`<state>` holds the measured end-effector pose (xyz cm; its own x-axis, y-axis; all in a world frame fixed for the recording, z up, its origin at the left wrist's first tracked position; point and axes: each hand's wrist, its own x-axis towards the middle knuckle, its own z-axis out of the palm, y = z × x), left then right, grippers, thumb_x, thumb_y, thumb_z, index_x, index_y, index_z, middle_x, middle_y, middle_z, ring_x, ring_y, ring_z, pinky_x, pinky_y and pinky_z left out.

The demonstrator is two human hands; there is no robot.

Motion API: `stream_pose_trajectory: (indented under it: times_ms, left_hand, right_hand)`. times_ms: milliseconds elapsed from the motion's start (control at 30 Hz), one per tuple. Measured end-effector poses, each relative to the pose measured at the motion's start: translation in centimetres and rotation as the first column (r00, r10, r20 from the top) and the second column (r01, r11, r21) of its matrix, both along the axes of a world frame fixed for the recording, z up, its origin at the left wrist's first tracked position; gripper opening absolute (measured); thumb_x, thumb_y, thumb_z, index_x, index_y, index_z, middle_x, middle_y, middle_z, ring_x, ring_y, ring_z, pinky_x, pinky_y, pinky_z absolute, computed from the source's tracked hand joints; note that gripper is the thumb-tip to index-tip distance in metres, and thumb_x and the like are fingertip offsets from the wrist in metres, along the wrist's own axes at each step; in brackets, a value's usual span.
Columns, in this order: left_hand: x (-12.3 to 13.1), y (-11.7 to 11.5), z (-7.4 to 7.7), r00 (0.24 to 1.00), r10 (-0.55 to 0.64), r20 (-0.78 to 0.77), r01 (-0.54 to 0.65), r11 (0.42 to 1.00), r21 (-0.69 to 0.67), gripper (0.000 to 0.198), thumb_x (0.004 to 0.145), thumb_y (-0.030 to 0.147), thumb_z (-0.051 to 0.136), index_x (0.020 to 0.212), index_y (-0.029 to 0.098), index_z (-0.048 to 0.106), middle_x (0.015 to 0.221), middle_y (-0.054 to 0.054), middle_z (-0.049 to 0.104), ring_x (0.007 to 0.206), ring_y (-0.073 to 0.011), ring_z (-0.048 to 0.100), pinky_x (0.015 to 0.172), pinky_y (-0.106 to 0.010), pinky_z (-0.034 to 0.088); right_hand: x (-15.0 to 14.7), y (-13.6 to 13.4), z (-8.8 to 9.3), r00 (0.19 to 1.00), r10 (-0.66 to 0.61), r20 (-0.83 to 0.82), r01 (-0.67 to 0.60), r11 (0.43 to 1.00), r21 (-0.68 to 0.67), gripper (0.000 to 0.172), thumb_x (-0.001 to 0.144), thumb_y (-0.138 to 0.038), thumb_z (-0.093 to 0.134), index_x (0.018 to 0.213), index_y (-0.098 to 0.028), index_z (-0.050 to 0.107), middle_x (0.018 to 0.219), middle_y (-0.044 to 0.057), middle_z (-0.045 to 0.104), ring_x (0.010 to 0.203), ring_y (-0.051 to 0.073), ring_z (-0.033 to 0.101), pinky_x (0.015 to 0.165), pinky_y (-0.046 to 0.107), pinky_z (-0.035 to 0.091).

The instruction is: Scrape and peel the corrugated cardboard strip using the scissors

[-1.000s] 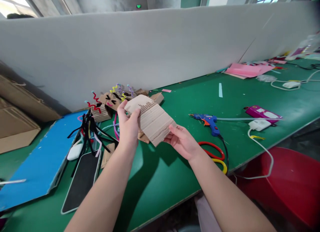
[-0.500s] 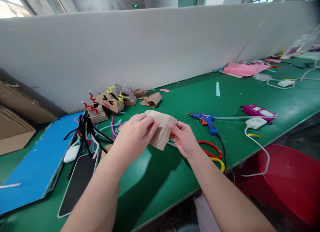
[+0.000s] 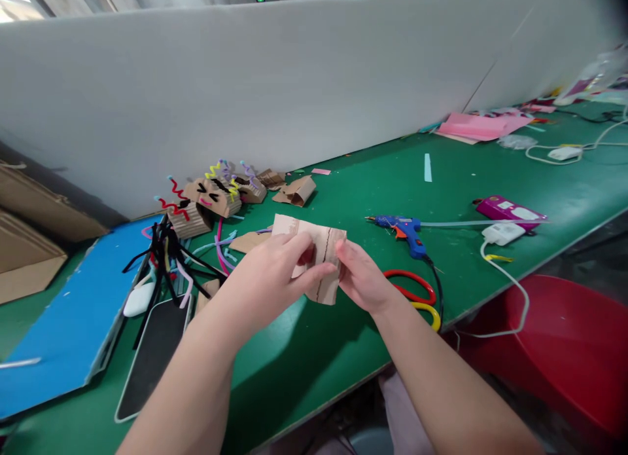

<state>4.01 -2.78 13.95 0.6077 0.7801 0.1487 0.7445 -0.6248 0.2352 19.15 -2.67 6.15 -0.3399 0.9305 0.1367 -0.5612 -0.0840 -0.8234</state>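
Note:
A small piece of tan cardboard with a dark crease or seam across it is held up over the green table. My left hand grips it from the left, thumb across its face and fingers curled, partly hiding it. At its right edge my right hand pinches it between thumb and fingers. Red-and-yellow-handled scissors lie by my right forearm, their blades hidden. Beyond them rests a blue hot glue gun with a clear glue stick in its back.
Cardboard figures with pipe-cleaner antennae stand by the white partition. Black pipe cleaners, a phone and a blue board lie left. At right are a purple power strip, pink paper and a red stool.
The cardboard has been turned and its left part opened out, showing more of its face. My left thumb has stretched rightward across it; my right hand still holds the right edge.

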Motion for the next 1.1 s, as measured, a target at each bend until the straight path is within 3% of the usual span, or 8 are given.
stream_pose_trajectory:
  times_ms: [133, 333, 667, 900, 1100]
  left_hand:
    - [0.0, -0.5, 0.7, 0.999, -0.025, 0.028, 0.026, 0.999, -0.047, 0.034, 0.089, 0.049, 0.036, 0.071, 0.021, 0.042, 0.072, -0.001, 0.052, 0.065, -0.0160, 0.047, 0.054, -0.028, 0.034]
    - [-0.2, -0.8, 1.3, 0.996, -0.062, 0.069, 0.067, 0.995, -0.075, 0.033, 0.089, 0.048, 0.038, 0.071, 0.021, 0.042, 0.068, 0.001, 0.050, 0.062, -0.0145, 0.045, 0.054, -0.027, 0.034]
    - [-1.4, -0.9, 1.7, 0.992, -0.102, 0.079, 0.108, 0.991, -0.079, 0.024, 0.092, 0.036, 0.036, 0.075, 0.020, 0.044, 0.070, 0.002, 0.051, 0.060, -0.0117, 0.046, 0.053, -0.025, 0.033]
    - [-1.1, -1.7, 1.9, 0.996, -0.072, 0.046, 0.062, 0.979, 0.196, 0.016, 0.090, 0.028, 0.043, 0.082, 0.017, 0.051, 0.073, 0.000, 0.054, 0.064, -0.0119, 0.050, 0.055, -0.024, 0.035]
    - [-0.7, -2.3, 1.5, 0.998, -0.042, -0.044, 0.057, 0.889, 0.454, 0.021, 0.089, 0.025, 0.043, 0.075, 0.016, 0.055, 0.070, -0.003, 0.057, 0.061, -0.0138, 0.051, 0.055, -0.026, 0.038]
  right_hand:
    - [0.0, -0.4, 0.3, 0.998, 0.055, -0.026, -0.054, 0.997, 0.055, 0.034, 0.081, -0.051, 0.052, 0.098, -0.025, 0.065, 0.088, 0.003, 0.066, 0.075, 0.015, 0.062, 0.068, 0.028, 0.049]
    - [-0.1, -1.2, 1.1, 0.999, 0.041, 0.001, -0.041, 0.990, 0.134, 0.032, 0.084, -0.050, 0.049, 0.098, -0.026, 0.065, 0.084, 0.001, 0.066, 0.072, 0.014, 0.061, 0.068, 0.029, 0.049]
    - [0.0, -2.3, 2.4, 0.971, -0.148, 0.189, 0.089, 0.953, 0.289, 0.030, 0.088, -0.043, 0.046, 0.101, -0.023, 0.064, 0.085, 0.002, 0.064, 0.076, 0.013, 0.059, 0.069, 0.026, 0.048]
    - [-0.5, -2.9, 2.6, 0.868, -0.386, 0.312, 0.246, 0.880, 0.406, 0.028, 0.089, -0.040, 0.045, 0.101, -0.022, 0.064, 0.077, 0.001, 0.062, 0.072, 0.012, 0.058, 0.066, 0.023, 0.048]
    - [-0.8, -2.9, 2.4, 0.777, -0.512, 0.367, 0.299, 0.812, 0.501, 0.025, 0.090, -0.036, 0.043, 0.092, -0.021, 0.064, 0.072, -0.001, 0.060, 0.067, 0.010, 0.055, 0.066, 0.022, 0.047]
